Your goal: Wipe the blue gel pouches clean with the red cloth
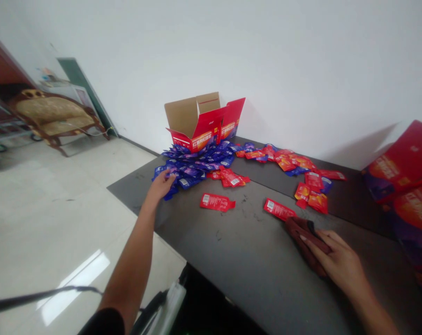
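My left hand point(160, 184) rests at the near edge of a heap of blue sachets point(197, 166), its fingers on them. Whether it pinches one, I cannot tell. My right hand point(332, 259) grips a dark red cloth point(305, 243) on the dark table top point(252, 260). A loose red sachet point(279, 209) lies just beyond the cloth, and another point(217, 202) lies between my hands. More red sachets point(287, 161) spread along the back of the table. An open red-and-cardboard carton point(204, 123) stands behind the blue heap.
Large red printed cartons point(402, 163) are stacked at the right table edge. A white wall point(266, 60) runs behind the table. The table's left edge drops to a tiled floor point(64, 218). An ornate wooden settee point(52, 114) stands far left.
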Available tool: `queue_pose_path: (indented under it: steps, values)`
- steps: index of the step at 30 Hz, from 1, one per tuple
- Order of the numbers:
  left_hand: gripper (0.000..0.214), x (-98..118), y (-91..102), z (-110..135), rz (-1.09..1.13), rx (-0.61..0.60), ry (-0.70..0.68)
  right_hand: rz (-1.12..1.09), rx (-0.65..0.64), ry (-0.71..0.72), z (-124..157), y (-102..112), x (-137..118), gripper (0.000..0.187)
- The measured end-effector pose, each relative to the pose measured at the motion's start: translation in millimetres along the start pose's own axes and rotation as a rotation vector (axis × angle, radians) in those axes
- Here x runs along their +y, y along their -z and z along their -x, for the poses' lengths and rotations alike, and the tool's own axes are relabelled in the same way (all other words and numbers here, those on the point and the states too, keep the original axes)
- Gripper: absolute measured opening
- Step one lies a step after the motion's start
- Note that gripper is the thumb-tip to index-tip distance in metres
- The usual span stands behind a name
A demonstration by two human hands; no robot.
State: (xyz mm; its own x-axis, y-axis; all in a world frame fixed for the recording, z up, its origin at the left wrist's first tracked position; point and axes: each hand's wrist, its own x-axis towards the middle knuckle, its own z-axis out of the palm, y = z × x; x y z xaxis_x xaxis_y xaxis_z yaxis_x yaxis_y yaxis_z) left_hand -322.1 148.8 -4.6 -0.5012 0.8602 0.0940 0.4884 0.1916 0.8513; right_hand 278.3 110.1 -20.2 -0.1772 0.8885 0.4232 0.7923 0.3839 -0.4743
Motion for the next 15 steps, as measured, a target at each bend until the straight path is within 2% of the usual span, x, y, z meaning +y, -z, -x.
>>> queue_pose_path:
  steps: [6,11,15]
  values:
    - [0.061,5.6,7.1,11.4,-0.16,-0.072,-0.05,0.032,0.004,0.007,1.3,-0.2,5.6,0.047]
    - [0.059,14.5,16.2,20.6,-0.257,-0.096,-0.095,0.005,-0.054,-0.06,-1.0,5.2,-11.9,0.054]
    - [0.058,14.6,19.4,25.4,-0.289,-0.074,-0.102,-0.007,-0.045,-0.049,-3.0,7.0,-18.1,0.057]
